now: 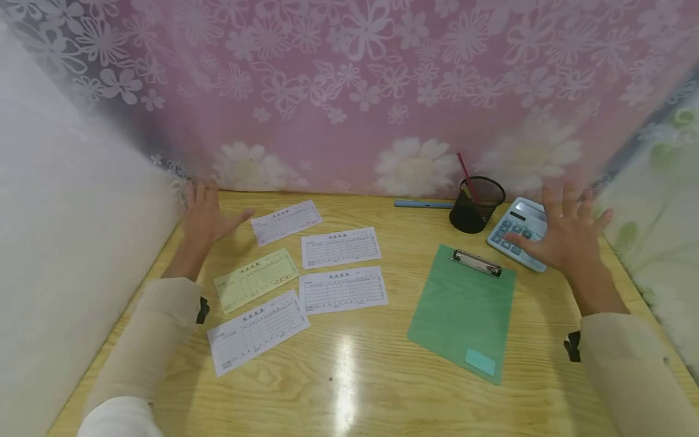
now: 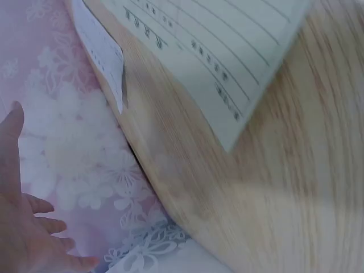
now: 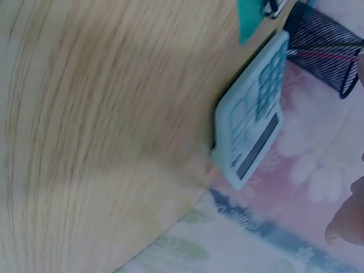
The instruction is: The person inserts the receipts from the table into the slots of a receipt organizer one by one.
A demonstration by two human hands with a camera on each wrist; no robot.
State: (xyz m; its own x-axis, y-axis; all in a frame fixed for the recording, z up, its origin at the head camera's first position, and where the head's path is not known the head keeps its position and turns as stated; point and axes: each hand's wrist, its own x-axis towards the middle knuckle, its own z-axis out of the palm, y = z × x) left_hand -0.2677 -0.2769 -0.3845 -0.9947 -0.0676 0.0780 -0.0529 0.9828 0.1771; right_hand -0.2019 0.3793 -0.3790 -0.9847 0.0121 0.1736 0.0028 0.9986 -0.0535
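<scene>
My left hand point(image 1: 203, 215), fingers spread and holding nothing, hovers at the table's back left. Beside its thumb lies a small pinkish slip point(image 1: 286, 223), and a yellow slip point(image 1: 256, 279) is nearer me. In the left wrist view, the spread fingers of the left hand point(image 2: 34, 233) show against the floral curtain. My right hand point(image 1: 573, 237) is spread too, nothing in it, overlapping the light blue calculator point(image 1: 516, 233) in the head view. From the right wrist, the calculator point(image 3: 250, 108) appears whole, with only part of the right hand point(image 3: 350, 216) at the edge.
Three white printed slips point(image 1: 341, 247) lie left of centre. A green clipboard point(image 1: 464, 309) with a metal clip and a blue label is on the right. Behind it stand a black mesh pen cup point(image 1: 471, 215) holding a red pencil and a blue pen-like stick point(image 1: 423, 204). Floral curtains point(image 1: 349, 121) enclose the table.
</scene>
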